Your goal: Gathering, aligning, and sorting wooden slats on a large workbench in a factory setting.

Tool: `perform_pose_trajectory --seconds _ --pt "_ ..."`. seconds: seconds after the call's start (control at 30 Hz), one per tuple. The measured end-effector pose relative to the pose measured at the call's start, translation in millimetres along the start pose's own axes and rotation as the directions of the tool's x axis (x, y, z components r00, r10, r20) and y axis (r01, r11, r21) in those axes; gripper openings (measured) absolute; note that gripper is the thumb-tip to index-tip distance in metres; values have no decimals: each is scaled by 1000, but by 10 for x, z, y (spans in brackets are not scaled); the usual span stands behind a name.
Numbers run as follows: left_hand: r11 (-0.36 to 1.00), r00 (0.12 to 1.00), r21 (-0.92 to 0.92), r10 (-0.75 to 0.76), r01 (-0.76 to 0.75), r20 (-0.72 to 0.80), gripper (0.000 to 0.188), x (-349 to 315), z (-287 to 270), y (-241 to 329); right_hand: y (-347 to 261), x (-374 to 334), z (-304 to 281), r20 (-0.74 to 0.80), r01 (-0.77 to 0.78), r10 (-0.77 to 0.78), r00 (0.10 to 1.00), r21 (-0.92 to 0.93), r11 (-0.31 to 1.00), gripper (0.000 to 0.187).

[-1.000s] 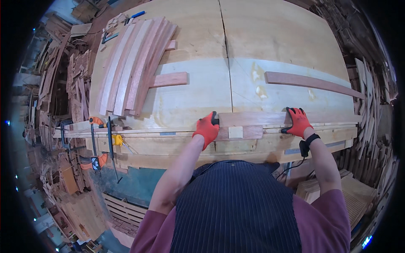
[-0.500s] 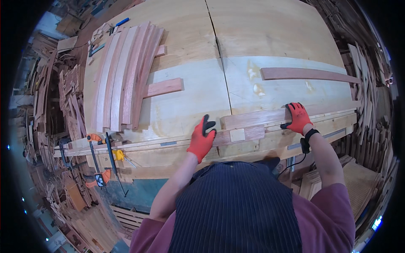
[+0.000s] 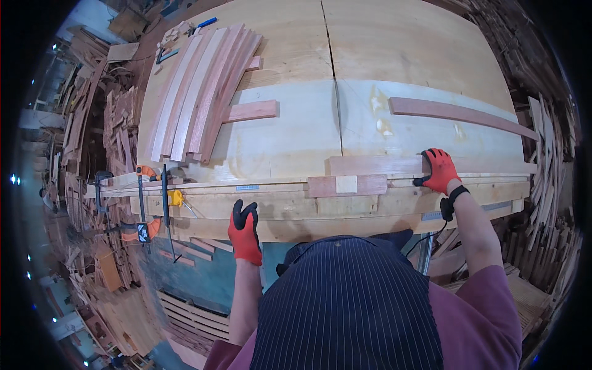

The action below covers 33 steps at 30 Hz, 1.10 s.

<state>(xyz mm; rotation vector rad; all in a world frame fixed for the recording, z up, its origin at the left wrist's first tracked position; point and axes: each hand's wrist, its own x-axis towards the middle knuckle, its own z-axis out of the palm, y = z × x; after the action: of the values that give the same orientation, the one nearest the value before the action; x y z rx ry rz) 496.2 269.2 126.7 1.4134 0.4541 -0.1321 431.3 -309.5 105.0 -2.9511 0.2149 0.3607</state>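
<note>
My right hand [image 3: 439,171], in a red and black glove, is closed over a long pinkish wooden board [image 3: 376,164] lying along the table's near edge. Its fingers lie across the board, with the thumb on the near side. My left hand [image 3: 245,233], gloved alike, hangs in front of the table edge with fingers apart and nothing in it. Between the hands, a short reddish wood block [image 3: 320,187] with a pale square [image 3: 346,184] on it rests against a long thin wooden strip [image 3: 277,183].
Several pinkish boards [image 3: 200,92] lie side by side at the far left, over crosspieces. Another reddish strip [image 3: 462,113] lies at the right. Orange and black clamps [image 3: 144,203] and a yellow-handled tool [image 3: 176,198] sit at the left edge. Stacked lumber [image 3: 542,142] stands beyond the table [image 3: 277,55].
My left hand has drawn back leftward from beside the short block to the front of the table edge. My right hand stays on the board. The whole view has shifted slightly.
</note>
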Motion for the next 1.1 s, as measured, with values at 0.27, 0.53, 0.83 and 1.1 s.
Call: perform_pose_trajectory --seconds 0.27,0.53,0.83,1.1 --pt "996 999 87 29 -31 27 57 -602 -228 -87 47 -161 96 -20 -16 16 1000 -12 1000 100" --pt "964 995 255 56 -74 80 60 -1333 -730 -366 15 -241 122 -5 -111 111 994 29 993 105" --pt "939 1000 343 -8 13 -15 61 -2000 -1317 -538 -48 -174 202 33 -210 211 977 -33 977 108" --pt "928 997 366 55 -70 51 64 -1428 -1081 -358 36 -111 302 -37 -166 166 985 7 986 106"
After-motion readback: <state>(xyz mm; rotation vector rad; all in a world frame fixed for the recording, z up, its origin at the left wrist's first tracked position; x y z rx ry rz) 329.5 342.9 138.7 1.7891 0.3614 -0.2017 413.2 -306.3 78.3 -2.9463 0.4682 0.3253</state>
